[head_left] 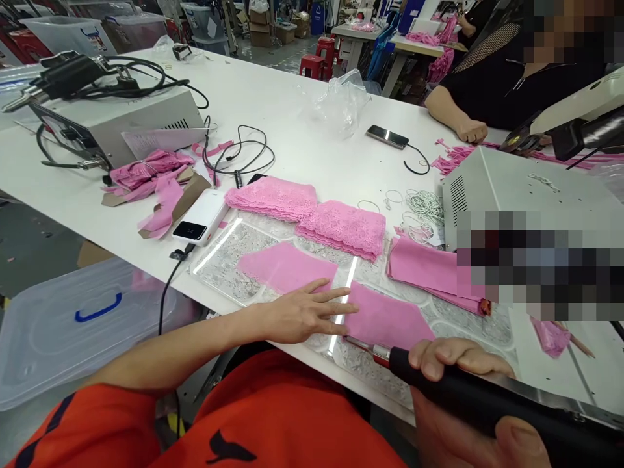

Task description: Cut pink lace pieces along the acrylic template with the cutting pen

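My left hand [302,314] lies flat with its fingers spread across the gap between two pink fabric pieces. Its fingertips rest on the edge of the right piece [387,315], and the upper fingers touch the corner of the left piece [283,265]. In my right hand [468,377] is a black-handled electric cutting tool [448,387], fingers wrapped round the grip. The tool's thin metal tip is at the lower left corner of the right piece, close to my left fingertips. A clear patterned mat [219,263] lies under the fabric.
Pink lace stacks [341,227] lie beyond the pieces, with folded pink fabric [424,266] to the right. A white power bank [201,218] and grey boxes [146,120] [531,188] flank the work area. Across the table, a person's hand [472,130] rests near a phone [387,137].
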The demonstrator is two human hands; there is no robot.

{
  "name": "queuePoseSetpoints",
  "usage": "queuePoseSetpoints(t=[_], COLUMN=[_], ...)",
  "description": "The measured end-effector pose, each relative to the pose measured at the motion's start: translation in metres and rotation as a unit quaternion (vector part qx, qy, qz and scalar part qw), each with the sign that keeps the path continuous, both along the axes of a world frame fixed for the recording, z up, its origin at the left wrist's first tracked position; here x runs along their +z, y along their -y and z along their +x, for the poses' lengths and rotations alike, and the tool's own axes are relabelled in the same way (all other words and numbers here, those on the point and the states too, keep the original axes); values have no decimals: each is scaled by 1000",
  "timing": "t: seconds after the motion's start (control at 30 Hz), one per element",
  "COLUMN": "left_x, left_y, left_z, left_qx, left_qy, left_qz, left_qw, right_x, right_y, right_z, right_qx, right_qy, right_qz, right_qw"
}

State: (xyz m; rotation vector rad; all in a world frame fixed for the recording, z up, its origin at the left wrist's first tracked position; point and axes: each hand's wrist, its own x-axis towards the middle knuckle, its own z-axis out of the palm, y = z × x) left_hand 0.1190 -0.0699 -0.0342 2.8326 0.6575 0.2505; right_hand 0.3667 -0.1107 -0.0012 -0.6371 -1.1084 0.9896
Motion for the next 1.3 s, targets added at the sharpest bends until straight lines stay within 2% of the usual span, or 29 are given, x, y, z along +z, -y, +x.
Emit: queuePoseSetpoints(t=[0.23,0.4,0.57,0.67,0.77,0.97,1.3], left_x=[-1,10,20,19,15,7,6], left_y=[1,-2,-11,-13,-11,-8,-7], left_z=[1,-1,-37,-62,-74,-73,-70], left_qx=[0,38,98,91,71,55,45], left_qy=[13,47,122,86,40,20,8], left_qz=[10,10,11,-32,-69,-61,-11], left_qw=[1000,998,988,992,994,996,999], right_x=[1,2,2,2,3,5,5], right_y=[2,0,-3,-7,-10,-15,-19], right_z=[-2,-1,2,-2,-13,-32,-43], right_qx=[8,-13,-41,-37,-25,10,-9], right_qy=[4,-2,-10,-9,-13,1,1], right_qz=[-7,-9,-3,-5,-9,1,-19], right_qw=[1000,1000,999,999,1000,1000,1000])
